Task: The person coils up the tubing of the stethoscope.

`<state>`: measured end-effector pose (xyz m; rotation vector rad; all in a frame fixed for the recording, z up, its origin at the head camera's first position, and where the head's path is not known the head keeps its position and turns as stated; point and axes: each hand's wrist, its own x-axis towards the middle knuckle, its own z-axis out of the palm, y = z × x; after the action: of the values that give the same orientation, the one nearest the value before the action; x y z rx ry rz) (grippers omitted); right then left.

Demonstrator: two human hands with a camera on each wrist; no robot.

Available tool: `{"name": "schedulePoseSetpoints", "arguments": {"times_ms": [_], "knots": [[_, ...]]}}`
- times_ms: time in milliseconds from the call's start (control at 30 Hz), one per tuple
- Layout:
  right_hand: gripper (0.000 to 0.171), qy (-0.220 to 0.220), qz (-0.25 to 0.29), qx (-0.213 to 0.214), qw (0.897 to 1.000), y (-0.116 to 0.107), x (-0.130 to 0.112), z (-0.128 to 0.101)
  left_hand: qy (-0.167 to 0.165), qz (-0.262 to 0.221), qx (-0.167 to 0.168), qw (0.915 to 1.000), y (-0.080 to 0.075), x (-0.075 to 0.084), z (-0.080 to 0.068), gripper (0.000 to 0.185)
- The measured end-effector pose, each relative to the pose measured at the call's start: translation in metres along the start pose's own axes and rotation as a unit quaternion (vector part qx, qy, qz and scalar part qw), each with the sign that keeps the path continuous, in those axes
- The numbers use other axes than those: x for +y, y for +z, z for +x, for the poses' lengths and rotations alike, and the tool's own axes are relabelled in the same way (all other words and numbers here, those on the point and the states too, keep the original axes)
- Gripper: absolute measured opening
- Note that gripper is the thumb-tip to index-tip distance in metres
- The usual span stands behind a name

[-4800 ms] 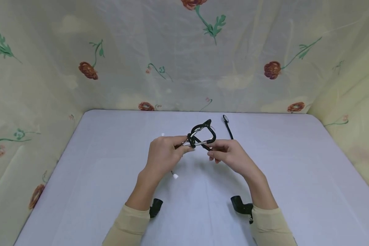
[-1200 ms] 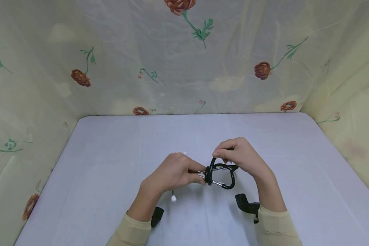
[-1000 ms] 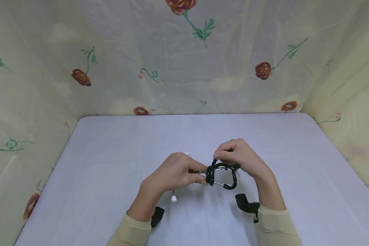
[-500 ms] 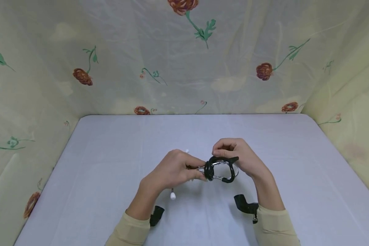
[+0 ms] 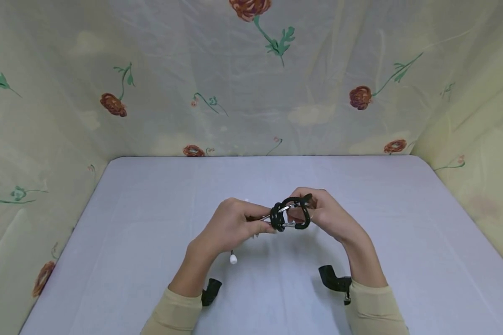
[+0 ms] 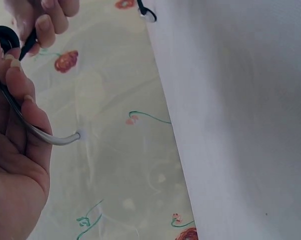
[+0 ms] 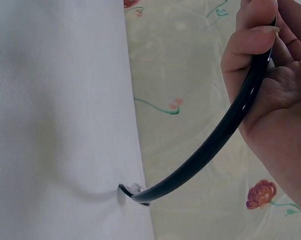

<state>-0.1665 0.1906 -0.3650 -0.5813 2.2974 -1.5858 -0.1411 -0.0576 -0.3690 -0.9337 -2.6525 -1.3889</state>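
A stethoscope is held in the air between both hands. My left hand [image 5: 230, 228] pinches its metal ear tubes, thumb below and fingers above. One white ear tip [image 5: 233, 258] hangs beneath that hand. Just right of the left fingertips, black coils [image 5: 278, 217] wrap round the ear tubes, and a looped part of the tubing extends beyond them. My right hand [image 5: 333, 218] is behind this loop. In the right wrist view its curled fingers pinch the black tubing [image 7: 205, 147], which curves down to the chest piece [image 7: 135, 192]. In the head view the chest piece is hidden.
Beneath the hands is a table with a white cover [image 5: 151, 195]. A flower-patterned curtain [image 5: 243, 93] stands along its back and sides. Black wrist mounts [image 5: 334, 279] stick out inward from both sleeves.
The tubing, earlier pulled out to the right, now wraps the ear tubes in more coils. My right hand has passed from above the loop to behind it. Both hands have lately shifted slightly left.
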Motion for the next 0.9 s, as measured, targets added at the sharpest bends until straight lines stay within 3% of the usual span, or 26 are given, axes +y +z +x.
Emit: {"name": "schedulePoseSetpoints", "arguments": {"times_ms": [200,533,733,900], "knots": [[0.023,0.037,0.017,0.008,0.999,0.003,-0.001,0.001,-0.022,0.028,0.027,0.9990,-0.001,0.000,0.000,0.020],[0.023,0.045,-0.020,0.021,0.999,0.008,-0.003,0.004,-0.017,0.066,0.074,0.9949,0.002,-0.003,0.002,0.013],[0.010,0.051,-0.037,0.025,0.998,0.013,-0.006,0.006,-0.029,0.094,0.098,0.9903,0.001,-0.003,0.002,0.011],[0.017,0.052,-0.041,0.019,0.998,0.016,-0.008,0.005,-0.039,0.109,0.121,0.9858,-0.001,-0.004,0.002,0.013]]}}
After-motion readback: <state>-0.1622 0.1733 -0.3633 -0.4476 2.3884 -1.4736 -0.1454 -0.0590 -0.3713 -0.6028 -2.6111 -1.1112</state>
